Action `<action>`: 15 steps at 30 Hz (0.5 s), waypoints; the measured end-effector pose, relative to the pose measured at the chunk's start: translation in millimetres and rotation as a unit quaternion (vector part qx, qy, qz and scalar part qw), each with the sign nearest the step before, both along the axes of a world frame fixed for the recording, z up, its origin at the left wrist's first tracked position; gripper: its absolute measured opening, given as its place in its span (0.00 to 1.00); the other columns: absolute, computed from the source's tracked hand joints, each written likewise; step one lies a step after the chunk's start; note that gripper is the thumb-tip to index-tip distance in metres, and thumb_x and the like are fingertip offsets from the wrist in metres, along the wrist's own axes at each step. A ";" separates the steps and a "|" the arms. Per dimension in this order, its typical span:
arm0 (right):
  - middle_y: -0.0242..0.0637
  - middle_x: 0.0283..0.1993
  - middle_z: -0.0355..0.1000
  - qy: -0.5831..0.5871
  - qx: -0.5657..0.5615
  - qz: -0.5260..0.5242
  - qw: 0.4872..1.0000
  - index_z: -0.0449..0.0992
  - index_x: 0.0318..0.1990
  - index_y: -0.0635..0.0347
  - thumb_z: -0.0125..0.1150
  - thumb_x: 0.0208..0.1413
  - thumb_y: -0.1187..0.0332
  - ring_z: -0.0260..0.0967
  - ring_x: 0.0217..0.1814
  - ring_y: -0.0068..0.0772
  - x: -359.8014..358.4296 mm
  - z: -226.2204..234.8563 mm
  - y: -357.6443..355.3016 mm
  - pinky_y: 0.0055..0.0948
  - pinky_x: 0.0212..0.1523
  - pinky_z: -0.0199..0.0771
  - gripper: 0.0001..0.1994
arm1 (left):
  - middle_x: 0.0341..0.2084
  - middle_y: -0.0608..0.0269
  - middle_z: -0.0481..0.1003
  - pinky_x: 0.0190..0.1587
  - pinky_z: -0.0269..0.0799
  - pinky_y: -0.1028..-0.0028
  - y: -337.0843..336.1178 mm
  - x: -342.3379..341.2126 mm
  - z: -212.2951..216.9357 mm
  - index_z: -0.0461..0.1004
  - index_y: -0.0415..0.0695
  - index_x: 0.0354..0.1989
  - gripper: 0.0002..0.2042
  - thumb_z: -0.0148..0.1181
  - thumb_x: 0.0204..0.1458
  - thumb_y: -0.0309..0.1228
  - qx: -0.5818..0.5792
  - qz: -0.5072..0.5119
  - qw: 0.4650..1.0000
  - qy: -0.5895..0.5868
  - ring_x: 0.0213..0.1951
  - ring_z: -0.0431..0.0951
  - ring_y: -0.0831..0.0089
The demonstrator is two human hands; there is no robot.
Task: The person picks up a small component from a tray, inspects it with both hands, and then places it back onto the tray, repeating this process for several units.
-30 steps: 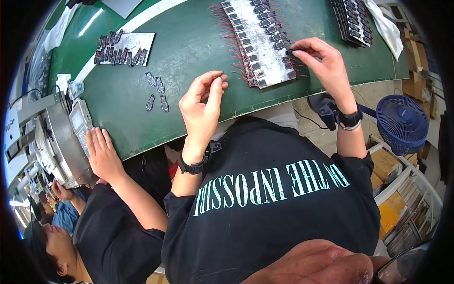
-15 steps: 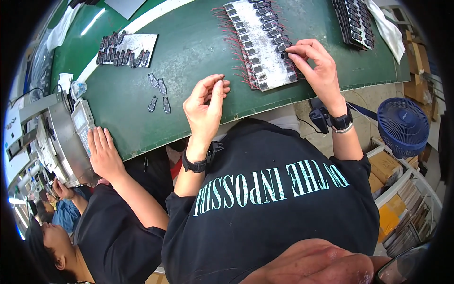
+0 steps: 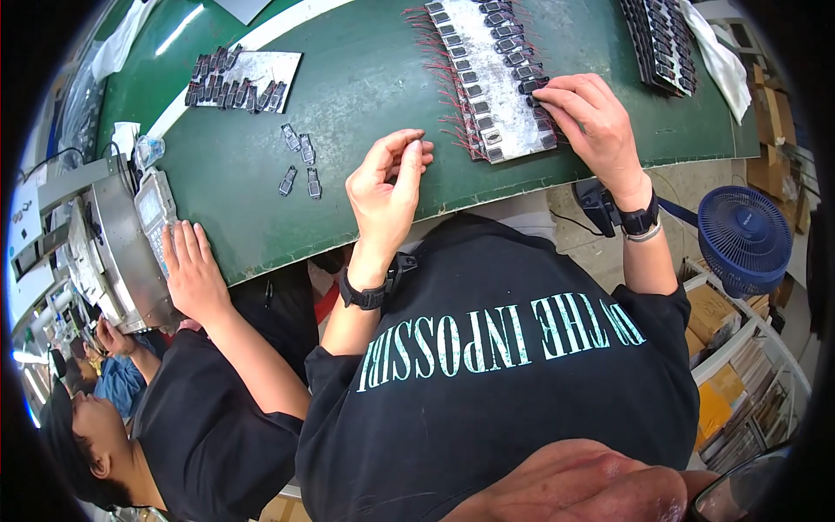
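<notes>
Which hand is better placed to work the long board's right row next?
Likely your right hand: its fingertips are at the right row of black parts, while your left hand hangs over the green table, left of the board.

Bright, fairly even light covers the green tabletop (image 3: 365, 78), where a long white streak of glare (image 3: 180, 30) lies at upper left. Shadow gathers beneath the tabletop's near edge, which fisheye distortion bows. Black darkens the picture's rim. The small black rectangular parts (image 3: 511, 43) lose their finest detail.
</notes>
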State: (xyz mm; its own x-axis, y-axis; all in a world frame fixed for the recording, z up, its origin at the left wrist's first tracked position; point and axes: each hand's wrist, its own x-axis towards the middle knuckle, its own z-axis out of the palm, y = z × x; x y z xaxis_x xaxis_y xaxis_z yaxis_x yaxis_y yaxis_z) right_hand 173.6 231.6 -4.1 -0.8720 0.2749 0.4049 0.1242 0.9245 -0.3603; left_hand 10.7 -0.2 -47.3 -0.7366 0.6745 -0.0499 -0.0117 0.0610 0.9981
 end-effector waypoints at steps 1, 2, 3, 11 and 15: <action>0.37 0.43 0.77 -0.008 -0.006 0.002 1.000 0.82 0.43 0.60 0.66 0.50 0.80 0.74 0.46 0.41 -0.1 0.4 -0.2 0.34 0.46 0.76 0.12 | 0.37 0.56 0.82 0.41 0.79 0.77 0.1 0.0 0.9 0.77 0.34 0.48 0.08 0.58 0.63 0.22 -0.004 -0.005 1.000 0.001 0.38 0.83 0.75; 0.37 0.43 0.77 -0.017 -0.012 0.004 1.000 0.82 0.43 0.60 0.66 0.50 0.80 0.74 0.45 0.41 -0.1 0.8 -0.5 0.34 0.45 0.76 0.12 | 0.38 0.54 0.82 0.41 0.79 0.77 0.1 0.3 1.1 0.77 0.33 0.49 0.08 0.57 0.64 0.22 -0.008 -0.009 1.000 0.002 0.38 0.83 0.74; 0.37 0.43 0.77 -0.017 -0.012 0.004 1.000 0.82 0.43 0.60 0.66 0.50 0.80 0.74 0.45 0.41 -0.6 1.5 -0.7 0.34 0.45 0.76 0.12 | 0.38 0.54 0.82 0.41 0.79 0.77 0.0 0.2 1.0 0.77 0.33 0.49 0.08 0.57 0.64 0.22 -0.008 -0.010 1.000 0.002 0.38 0.83 0.74; 0.37 0.42 0.77 0.048 0.022 -0.045 0.998 0.82 0.42 0.60 0.67 0.52 0.79 0.74 0.44 0.40 6.0 18.0 -8.7 0.34 0.44 0.75 0.10 | 0.36 0.58 0.83 0.41 0.80 0.77 -0.3 0.2 -1.0 0.78 0.35 0.47 0.08 0.59 0.62 0.21 0.009 0.005 1.000 -0.006 0.37 0.84 0.75; 0.37 0.42 0.77 -0.015 0.020 -0.086 0.996 0.82 0.41 0.60 0.67 0.53 0.76 0.74 0.44 0.40 11.5 21.0 -18.7 0.35 0.45 0.73 0.08 | 0.36 0.58 0.83 0.41 0.80 0.77 0.7 -0.2 -0.6 0.78 0.35 0.47 0.08 0.59 0.62 0.21 0.009 0.004 1.000 0.000 0.37 0.84 0.75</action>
State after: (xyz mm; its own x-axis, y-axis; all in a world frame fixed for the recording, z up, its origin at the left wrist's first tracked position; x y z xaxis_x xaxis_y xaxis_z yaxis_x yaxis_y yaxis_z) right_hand 185.1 212.9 16.9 -0.8259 0.4047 0.3926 0.2914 0.9024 -0.3174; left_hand 10.5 0.4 -47.9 -0.7424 0.6690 -0.0367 -0.0112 0.0424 0.9990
